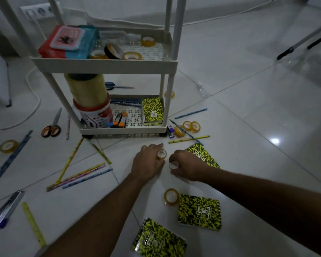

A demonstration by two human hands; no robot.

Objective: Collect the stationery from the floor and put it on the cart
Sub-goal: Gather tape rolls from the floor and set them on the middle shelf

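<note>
A single head-worn wide-angle camera looks forward and steeply down, close above the left hand (148, 162) and right hand (185, 166), the cart (104, 64) just beyond them.

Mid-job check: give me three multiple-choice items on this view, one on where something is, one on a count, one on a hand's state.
1. Where is the orange-handled scissors?
A. on the cart's top shelf
B. on the floor left of the cart
C. inside a notebook

2. How many yellow-and-black notebooks lie on the floor?
A. one
B. three
C. six

3. What is the left hand doing?
A. holding a tape roll
B. lying flat on a tile
C. gripping a pencil

Key: 1 B, it lies on the tiles left of the cart. 2 B, three on the floor; another is on the bottom shelf. 3 A, its fingers curl round a tape roll.
</note>
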